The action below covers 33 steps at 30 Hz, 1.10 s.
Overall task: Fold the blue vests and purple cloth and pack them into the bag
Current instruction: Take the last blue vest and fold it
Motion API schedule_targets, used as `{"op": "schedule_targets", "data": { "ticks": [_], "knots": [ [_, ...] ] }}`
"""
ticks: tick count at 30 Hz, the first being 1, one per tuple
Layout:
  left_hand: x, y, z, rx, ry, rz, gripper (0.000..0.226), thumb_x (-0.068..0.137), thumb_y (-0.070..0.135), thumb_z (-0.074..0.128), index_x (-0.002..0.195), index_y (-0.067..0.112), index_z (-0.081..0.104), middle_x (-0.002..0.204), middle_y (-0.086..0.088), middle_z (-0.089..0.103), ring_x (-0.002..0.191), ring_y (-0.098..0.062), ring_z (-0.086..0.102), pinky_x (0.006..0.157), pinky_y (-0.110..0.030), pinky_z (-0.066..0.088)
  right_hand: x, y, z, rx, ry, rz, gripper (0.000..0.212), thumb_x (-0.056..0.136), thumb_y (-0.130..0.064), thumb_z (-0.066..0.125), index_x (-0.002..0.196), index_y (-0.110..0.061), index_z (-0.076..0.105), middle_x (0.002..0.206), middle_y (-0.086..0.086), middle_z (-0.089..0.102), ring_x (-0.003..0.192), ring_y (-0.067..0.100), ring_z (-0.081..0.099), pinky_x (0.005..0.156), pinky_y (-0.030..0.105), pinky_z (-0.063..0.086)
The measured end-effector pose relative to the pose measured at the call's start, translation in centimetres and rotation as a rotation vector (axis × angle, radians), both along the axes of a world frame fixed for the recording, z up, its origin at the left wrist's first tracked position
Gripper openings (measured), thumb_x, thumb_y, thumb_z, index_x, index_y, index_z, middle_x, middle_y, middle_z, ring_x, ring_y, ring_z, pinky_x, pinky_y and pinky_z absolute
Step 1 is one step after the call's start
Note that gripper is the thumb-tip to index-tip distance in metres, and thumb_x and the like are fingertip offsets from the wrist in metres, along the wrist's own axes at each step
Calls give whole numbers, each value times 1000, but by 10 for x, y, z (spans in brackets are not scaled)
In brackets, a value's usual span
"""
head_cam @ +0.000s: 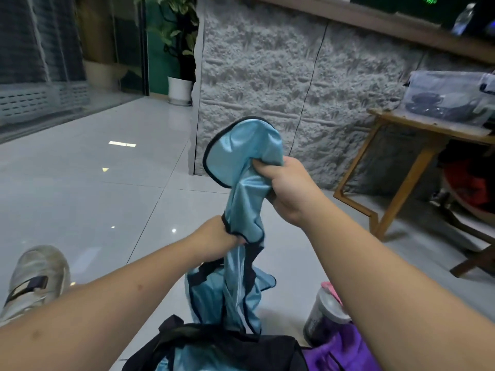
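While both hands' fingers squeeze it tight, the shiny blue vest [242,199] with dark edges hangs crumpled over the black bag [214,346].

Blue vest [245,167]: shiny light-blue fabric w/ dark trim, bunched & held up off the floor, upper loop flopping over the top, lower part hanging down twisted to the bag. More light-blue fabric w/ dark edging [203,293] sits behind the bag, crumpled, just beside the hanging part; can't tell if it's a 2nd vest or the same one. Bag [214,346] is black, open at the bottom edge of view w/ blue fabric inside, & purple cloth [345,352] lies rumpled right beside it on its right, touching.
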State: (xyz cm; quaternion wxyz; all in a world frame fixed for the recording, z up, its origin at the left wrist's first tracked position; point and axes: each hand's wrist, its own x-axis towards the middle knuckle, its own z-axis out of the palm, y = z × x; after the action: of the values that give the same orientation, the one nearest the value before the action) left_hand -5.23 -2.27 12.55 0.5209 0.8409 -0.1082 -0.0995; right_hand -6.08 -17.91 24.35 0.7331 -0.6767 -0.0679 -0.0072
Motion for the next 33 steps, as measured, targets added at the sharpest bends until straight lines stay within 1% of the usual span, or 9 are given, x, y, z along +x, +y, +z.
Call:
{"op": "schedule_targets", "data": {
  "ticks": [4,7,10,13,15,18,22,28,33],
  "knots": [
    [7,4,15,-318,114,158,33,95,42,71,116,16,68,105,-8,78,97,-32,75,84,-51,63,5,-11,-20,9,5,11,51,94,-22,75,140,-9,57,123,13,72,102,30,73,97,51,60],
    [13,2,32,-592,195,264,23,103,26,62,116,8,67,95,-11,78,78,-28,75,59,-37,61,4,-28,-53,-279,107,52,71,87,-35,81,148,-16,50,124,6,69,107,19,72,91,42,60],
    [12,-2,52,-768,304,367,20,105,21,59,111,4,68,89,-11,76,72,-25,72,59,-33,61,-7,-40,-87,-542,219,217,57,86,-33,86,136,-22,62,116,-1,76,96,8,75,82,26,58],
    [16,-5,59,-797,306,416,24,106,25,57,107,3,67,87,-12,72,59,-25,70,53,-31,60,-18,-40,-117,-659,270,301,48,79,-37,90,122,-31,69,114,-10,78,105,14,75,93,34,58],
    [17,-7,61,-782,309,405,28,105,29,58,111,3,66,94,-14,74,57,-25,73,54,-31,61,-18,-35,-128,-664,227,206,32,82,-26,83,113,-25,74,109,-6,80,103,18,76,94,41,61],
    [18,-6,57,-796,330,359,38,98,39,68,115,5,68,104,-14,77,77,-28,79,68,-38,64,-14,-32,-124,-517,254,101,22,95,-8,59,108,-11,77,104,6,81,97,25,77,82,39,62],
    [19,3,45,-638,307,283,61,76,57,85,114,12,73,109,-13,78,105,-34,75,96,-47,57,-13,-38,-107,-164,330,100,30,104,-10,48,122,-2,70,115,16,78,111,35,73,100,49,54],
    [8,2,35,-349,235,171,41,87,44,80,104,7,78,95,-10,81,91,-29,78,93,-45,60,-8,-44,-98,142,407,51,35,109,-18,44,131,-1,65,124,19,74,119,35,69,111,49,49],
    [8,1,23,-224,124,189,36,87,52,77,107,22,74,99,1,80,92,-19,76,92,-41,60,-3,-46,-100,268,452,21,42,110,-28,45,137,0,61,129,22,71,123,39,67,112,51,47]
  ]
}}
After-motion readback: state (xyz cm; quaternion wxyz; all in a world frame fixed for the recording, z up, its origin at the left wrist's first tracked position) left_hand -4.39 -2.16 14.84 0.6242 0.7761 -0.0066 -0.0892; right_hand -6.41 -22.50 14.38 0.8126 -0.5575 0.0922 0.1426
